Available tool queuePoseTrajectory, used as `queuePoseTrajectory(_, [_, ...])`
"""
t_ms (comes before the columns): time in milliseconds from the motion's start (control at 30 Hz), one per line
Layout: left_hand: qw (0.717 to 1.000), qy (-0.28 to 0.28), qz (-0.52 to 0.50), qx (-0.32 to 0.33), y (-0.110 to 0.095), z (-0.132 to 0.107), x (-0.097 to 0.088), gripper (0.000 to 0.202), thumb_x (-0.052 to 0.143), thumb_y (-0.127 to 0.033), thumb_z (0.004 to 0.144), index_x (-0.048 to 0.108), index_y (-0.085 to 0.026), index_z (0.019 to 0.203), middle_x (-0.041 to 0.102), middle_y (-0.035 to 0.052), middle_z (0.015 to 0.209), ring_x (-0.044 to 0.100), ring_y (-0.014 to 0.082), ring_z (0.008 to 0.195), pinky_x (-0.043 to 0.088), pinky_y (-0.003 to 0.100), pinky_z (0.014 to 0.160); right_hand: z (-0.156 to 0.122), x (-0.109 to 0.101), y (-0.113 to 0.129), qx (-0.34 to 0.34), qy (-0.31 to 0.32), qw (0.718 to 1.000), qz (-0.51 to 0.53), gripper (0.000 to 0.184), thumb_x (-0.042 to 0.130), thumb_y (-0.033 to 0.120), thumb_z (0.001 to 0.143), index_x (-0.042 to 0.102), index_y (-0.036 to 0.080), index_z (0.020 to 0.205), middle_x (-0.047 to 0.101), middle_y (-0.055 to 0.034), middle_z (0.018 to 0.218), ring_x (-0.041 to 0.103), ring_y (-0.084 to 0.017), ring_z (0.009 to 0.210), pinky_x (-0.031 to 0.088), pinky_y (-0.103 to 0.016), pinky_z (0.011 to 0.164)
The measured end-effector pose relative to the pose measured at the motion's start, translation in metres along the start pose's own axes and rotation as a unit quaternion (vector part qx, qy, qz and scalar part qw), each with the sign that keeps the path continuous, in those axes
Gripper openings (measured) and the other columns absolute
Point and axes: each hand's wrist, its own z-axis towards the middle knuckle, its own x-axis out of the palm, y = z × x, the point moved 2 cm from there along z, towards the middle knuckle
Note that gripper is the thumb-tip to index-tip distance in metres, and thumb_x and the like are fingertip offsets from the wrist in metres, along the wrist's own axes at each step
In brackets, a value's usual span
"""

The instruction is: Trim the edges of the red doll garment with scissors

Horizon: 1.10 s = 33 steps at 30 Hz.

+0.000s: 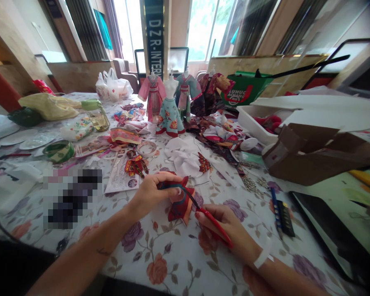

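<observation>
My left hand (152, 192) is closed on a small red patterned fabric piece (179, 205), holding it just above the floral tablecloth (160, 255). My right hand (225, 226) grips a red-handled tool (214, 222), probably small scissors, whose dark tip (191, 196) touches the fabric near my left fingers. A white band sits on my right wrist.
Small mannequins in doll dresses (170, 109) stand at the table's middle back. Fabric scraps, tape rolls (146, 149), a green ribbon roll (59, 151) and a jar (97, 116) lie about. A brown cardboard box (314, 154) and white tray (255, 123) sit right; pens (276, 207) lie beside my right hand.
</observation>
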Motion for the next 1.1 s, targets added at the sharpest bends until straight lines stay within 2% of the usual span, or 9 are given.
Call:
queuePoseTrajectory(300, [1.0,0.006,0.008,0.024,-0.0023,-0.0005,-0.0003,0.028,0.073,-0.026,0.071,0.072,-0.023,0.098,0.067,0.0039,0.106,0.06,0.0195,0.1,0.046,0.025,0.087,-0.001,0.0028,0.0043,0.012,0.0,1.0,0.007,0.042,0.073,0.045,0.069,0.046,0.017,0.051,0.043,0.005,0.035,0.051,-0.014,0.034,0.041,-0.025,0.039])
queuePoseTrajectory(767, [1.0,0.001,-0.013,0.003,-0.0026,-0.0015,0.0002,0.03,0.074,-0.029,0.07,0.072,-0.022,0.099,0.068,0.0043,0.106,0.062,0.0199,0.097,0.049,0.025,0.084,-0.0022,0.003,0.0058,0.007,0.003,1.0,0.005,0.044,0.07,0.049,0.07,0.045,0.018,0.052,0.043,0.0048,0.038,0.05,-0.013,0.037,0.04,-0.025,0.04])
queuePoseTrajectory(1100, [1.0,0.018,0.002,0.005,-0.0047,-0.0018,0.0011,0.03,0.074,-0.026,0.07,0.072,-0.021,0.1,0.066,0.0046,0.108,0.059,0.0199,0.102,0.046,0.025,0.087,-0.0007,0.0029,0.005,0.011,0.01,1.0,0.027,0.044,0.072,0.049,0.069,0.046,0.017,0.052,0.043,0.0044,0.037,0.049,-0.013,0.036,0.041,-0.026,0.041])
